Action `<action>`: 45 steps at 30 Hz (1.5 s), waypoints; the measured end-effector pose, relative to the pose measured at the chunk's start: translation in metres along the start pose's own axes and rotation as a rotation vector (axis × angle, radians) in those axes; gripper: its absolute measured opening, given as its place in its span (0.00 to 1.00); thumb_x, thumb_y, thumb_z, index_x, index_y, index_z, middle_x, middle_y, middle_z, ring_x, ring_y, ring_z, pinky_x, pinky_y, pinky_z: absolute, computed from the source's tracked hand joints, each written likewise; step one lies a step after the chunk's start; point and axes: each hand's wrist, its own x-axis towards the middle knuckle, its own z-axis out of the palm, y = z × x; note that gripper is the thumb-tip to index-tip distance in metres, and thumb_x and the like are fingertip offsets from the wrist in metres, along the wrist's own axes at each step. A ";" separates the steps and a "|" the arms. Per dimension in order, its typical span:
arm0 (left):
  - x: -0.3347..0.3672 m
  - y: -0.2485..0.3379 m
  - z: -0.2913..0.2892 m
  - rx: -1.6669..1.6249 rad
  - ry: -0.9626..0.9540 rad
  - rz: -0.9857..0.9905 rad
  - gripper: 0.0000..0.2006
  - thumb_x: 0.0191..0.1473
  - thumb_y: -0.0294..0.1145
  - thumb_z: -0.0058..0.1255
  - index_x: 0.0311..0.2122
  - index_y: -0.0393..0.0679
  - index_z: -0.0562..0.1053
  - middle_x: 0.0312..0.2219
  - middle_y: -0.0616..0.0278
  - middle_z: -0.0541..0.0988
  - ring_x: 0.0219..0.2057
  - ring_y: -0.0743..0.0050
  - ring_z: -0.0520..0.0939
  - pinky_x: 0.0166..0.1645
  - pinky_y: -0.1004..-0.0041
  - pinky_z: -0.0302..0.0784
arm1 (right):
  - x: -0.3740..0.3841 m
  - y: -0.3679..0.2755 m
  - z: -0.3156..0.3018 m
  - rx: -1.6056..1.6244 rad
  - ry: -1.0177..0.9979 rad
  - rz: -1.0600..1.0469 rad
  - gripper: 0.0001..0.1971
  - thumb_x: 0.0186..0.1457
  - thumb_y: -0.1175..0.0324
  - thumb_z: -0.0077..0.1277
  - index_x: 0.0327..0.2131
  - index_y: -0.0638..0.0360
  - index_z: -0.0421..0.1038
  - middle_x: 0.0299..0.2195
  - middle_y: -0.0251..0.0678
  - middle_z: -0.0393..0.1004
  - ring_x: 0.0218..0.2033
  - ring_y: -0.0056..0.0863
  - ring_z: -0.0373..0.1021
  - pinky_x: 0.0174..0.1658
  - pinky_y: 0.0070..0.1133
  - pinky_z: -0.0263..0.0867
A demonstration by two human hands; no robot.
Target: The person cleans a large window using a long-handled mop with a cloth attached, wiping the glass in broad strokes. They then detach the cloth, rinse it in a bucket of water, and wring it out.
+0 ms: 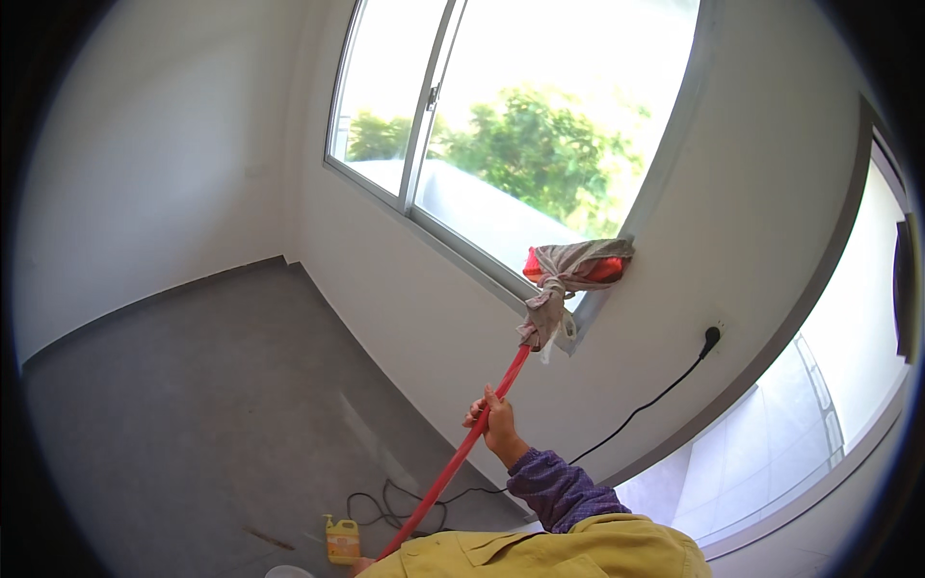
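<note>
My right hand [496, 425], in a purple patterned sleeve, is closed around a long red pole [453, 464]. At the pole's upper end is a wide red head [605, 271] wrapped in a grey rag [578, 262], knotted below it, so I cannot make out whether it is a broom or a mop. The wrapped head rests at the lower right corner of the window [520, 135]. Only a sliver of my left hand [362, 566] shows beside the pole's lower part at the bottom edge; its fingers are hidden.
A yellow pump bottle [342, 541] stands on the grey floor [212, 414], near part of a white round container [289, 572]. A black cable [641, 409] runs from a wall plug [712, 337] down to loose coils on the floor. An opening [771, 443] with a dark frame is at right.
</note>
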 end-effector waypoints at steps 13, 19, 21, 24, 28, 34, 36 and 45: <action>0.033 0.027 -0.016 0.043 0.061 -0.014 0.13 0.44 0.46 0.59 0.23 0.47 0.80 0.22 0.49 0.80 0.26 0.45 0.81 0.31 0.55 0.75 | 0.032 0.008 0.010 0.039 -0.049 -0.043 0.23 0.66 0.52 0.42 0.20 0.55 0.60 0.15 0.29 0.60 0.14 0.23 0.61 0.23 0.27 0.67; 0.056 0.026 -0.034 0.339 0.251 -0.017 0.11 0.44 0.45 0.59 0.23 0.49 0.81 0.21 0.50 0.79 0.26 0.44 0.81 0.31 0.54 0.76 | 0.040 0.012 0.016 0.030 -0.138 -0.040 0.22 0.67 0.53 0.40 0.21 0.55 0.60 0.16 0.29 0.61 0.17 0.24 0.63 0.26 0.29 0.69; 0.062 0.023 -0.041 0.369 0.286 0.005 0.11 0.45 0.44 0.58 0.23 0.49 0.81 0.20 0.50 0.79 0.26 0.43 0.81 0.31 0.54 0.76 | 0.043 0.011 0.018 0.027 -0.165 -0.042 0.22 0.67 0.52 0.40 0.22 0.55 0.60 0.16 0.29 0.61 0.17 0.24 0.63 0.27 0.30 0.70; 0.072 0.019 -0.050 0.438 0.331 -0.023 0.10 0.45 0.42 0.57 0.22 0.48 0.81 0.21 0.49 0.79 0.26 0.43 0.81 0.31 0.53 0.76 | 0.044 0.008 0.025 0.053 -0.172 -0.017 0.22 0.67 0.53 0.40 0.22 0.55 0.60 0.16 0.30 0.61 0.18 0.25 0.64 0.29 0.31 0.71; 0.081 0.015 -0.067 0.474 0.354 -0.026 0.09 0.44 0.41 0.57 0.21 0.48 0.81 0.21 0.48 0.79 0.25 0.42 0.80 0.31 0.52 0.76 | 0.048 0.002 0.036 0.066 -0.190 -0.003 0.21 0.68 0.55 0.39 0.22 0.56 0.60 0.17 0.31 0.61 0.18 0.26 0.64 0.30 0.31 0.72; 0.102 0.022 -0.086 0.521 0.322 -0.002 0.10 0.43 0.40 0.58 0.20 0.47 0.80 0.20 0.48 0.78 0.24 0.41 0.79 0.30 0.51 0.74 | 0.055 0.001 0.043 0.082 -0.171 -0.008 0.20 0.68 0.59 0.37 0.22 0.57 0.60 0.17 0.32 0.61 0.19 0.26 0.65 0.31 0.32 0.72; 0.112 0.022 -0.088 0.506 0.316 -0.007 0.10 0.43 0.40 0.58 0.20 0.46 0.80 0.20 0.48 0.78 0.24 0.41 0.79 0.29 0.51 0.74 | 0.058 0.003 0.042 0.088 -0.165 -0.011 0.20 0.68 0.59 0.36 0.22 0.57 0.60 0.17 0.33 0.61 0.19 0.26 0.65 0.31 0.32 0.72; 0.159 -0.013 -0.080 0.548 0.215 -0.025 0.15 0.50 0.45 0.55 0.24 0.43 0.77 0.23 0.50 0.79 0.27 0.47 0.80 0.29 0.56 0.73 | 0.092 0.025 0.028 0.156 -0.270 0.013 0.13 0.67 0.67 0.41 0.26 0.55 0.58 0.18 0.33 0.63 0.18 0.26 0.66 0.31 0.31 0.73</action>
